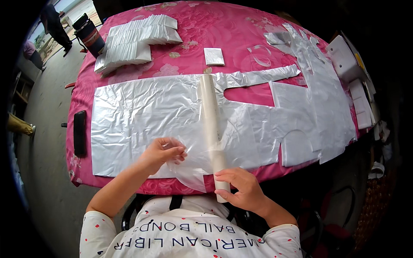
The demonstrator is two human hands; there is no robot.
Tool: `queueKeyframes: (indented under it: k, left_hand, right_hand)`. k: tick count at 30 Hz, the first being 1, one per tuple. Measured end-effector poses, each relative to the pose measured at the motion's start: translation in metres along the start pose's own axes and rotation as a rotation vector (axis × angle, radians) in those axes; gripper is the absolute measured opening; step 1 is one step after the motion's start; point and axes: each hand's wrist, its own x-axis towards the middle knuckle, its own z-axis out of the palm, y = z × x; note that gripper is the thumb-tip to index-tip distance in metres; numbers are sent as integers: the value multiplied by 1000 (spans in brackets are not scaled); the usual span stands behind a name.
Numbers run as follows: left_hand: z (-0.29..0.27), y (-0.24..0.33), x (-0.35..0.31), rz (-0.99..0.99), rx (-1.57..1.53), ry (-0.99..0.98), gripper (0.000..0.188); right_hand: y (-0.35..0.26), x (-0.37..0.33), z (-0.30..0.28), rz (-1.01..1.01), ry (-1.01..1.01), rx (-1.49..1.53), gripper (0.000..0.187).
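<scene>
A long pale roll (210,112) lies across a flat stack of silvery-white plastic bags (142,116), reaching from the far edge of the stack to the table's near edge. My right hand (241,185) is closed around the roll's near end. To its left, my left hand (165,151) pinches a sheet of thin clear plastic film (191,165), which hangs loosely against the roll and over the bags. The bags on the right have cut-out handles (262,77). Beyond the roll's far end sits a single folded white packet (214,56).
Rows of folded white packets (137,41) stand at the back left beside a dark bottle (89,36). A black oblong object (80,133) lies at the left of the pink floral tablecloth (202,21). White boxes (344,56) are at the right. People stand at the far left.
</scene>
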Motion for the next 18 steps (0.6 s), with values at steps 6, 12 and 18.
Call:
queueKeyframes:
  k: [6, 12, 18]
  left_hand:
    - [-147, 21, -67, 13, 221, 352, 9]
    - [-160, 45, -91, 16, 1080, 568, 17]
    - [-48, 56, -55, 705, 1571, 534, 28]
  right_hand:
    - [10, -30, 5, 279, 147, -384, 35]
    - [8, -32, 23, 729, -209, -186, 43]
    - [10, -33, 20, 808, -240, -157, 39]
